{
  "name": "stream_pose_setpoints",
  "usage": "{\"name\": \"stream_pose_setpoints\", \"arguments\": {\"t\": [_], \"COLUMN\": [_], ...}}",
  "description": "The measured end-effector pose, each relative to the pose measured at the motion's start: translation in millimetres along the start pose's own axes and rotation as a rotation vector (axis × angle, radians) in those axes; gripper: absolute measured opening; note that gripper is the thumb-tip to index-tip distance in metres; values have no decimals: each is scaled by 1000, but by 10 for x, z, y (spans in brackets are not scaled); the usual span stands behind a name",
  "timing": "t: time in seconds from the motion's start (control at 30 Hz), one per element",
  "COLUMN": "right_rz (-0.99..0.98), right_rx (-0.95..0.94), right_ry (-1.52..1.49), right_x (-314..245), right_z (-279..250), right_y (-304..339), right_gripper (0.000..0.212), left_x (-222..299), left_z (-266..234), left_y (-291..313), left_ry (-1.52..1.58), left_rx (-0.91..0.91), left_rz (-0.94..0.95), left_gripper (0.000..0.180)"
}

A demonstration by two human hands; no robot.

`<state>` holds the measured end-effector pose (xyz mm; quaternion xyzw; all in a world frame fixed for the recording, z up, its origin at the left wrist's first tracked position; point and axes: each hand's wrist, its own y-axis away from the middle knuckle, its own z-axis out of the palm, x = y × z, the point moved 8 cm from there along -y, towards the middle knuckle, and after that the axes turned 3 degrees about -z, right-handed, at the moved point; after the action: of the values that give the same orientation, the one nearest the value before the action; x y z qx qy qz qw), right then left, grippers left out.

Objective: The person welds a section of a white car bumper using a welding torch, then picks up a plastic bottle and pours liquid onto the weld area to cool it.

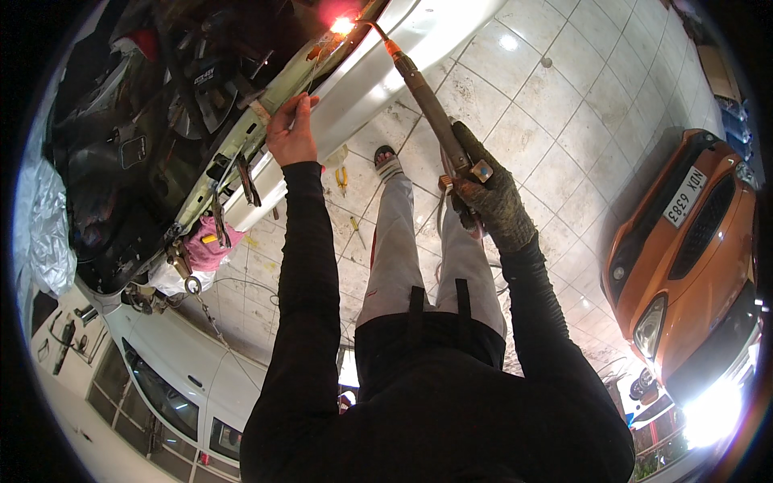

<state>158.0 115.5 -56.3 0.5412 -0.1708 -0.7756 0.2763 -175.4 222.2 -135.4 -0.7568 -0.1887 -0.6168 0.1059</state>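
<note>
My right hand [498, 197], in a dark worn glove, is wrapped round the handle of a gas welding torch [431, 105]. Its bent tip reaches up and left to a bright glowing spot [342, 26] on the pale green metal edge [233, 143] of a car body. My bare left hand [293, 133] pinches a thin filler rod [313, 74] between thumb and fingers, and the rod runs up toward the glow. Just right of that hand curves a white body panel [346, 109]. Glare hides the exact spot where rod, flame and metal meet.
Locking pliers [247, 181] hang from the metal edge, near a pink cloth [211, 243] and a chain [211, 318]. Yellow-handled pliers [342, 180] and a screwdriver [357, 230] lie on the tiled floor. An orange car [684, 249] stands at right, a white car [181, 362] lower left.
</note>
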Motion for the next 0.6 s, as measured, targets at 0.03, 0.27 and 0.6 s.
{"name": "stream_pose_setpoints", "arguments": {"t": [0.03,0.27,0.6], "right_rz": [1,-44,-61], "right_rx": [1,-18,-26], "right_ry": [-10,47,5], "right_x": [5,60,57], "right_z": [-1,-54,-49], "right_y": [-1,-38,-34], "right_gripper": [74,75,75], "left_x": [3,4,3], "left_z": [5,36,37], "left_y": [-2,-14,-12], "left_ry": [3,-3,0], "left_rx": [-1,-1,-11], "left_rz": [-4,-1,-13], "left_gripper": [16,16,16]}}
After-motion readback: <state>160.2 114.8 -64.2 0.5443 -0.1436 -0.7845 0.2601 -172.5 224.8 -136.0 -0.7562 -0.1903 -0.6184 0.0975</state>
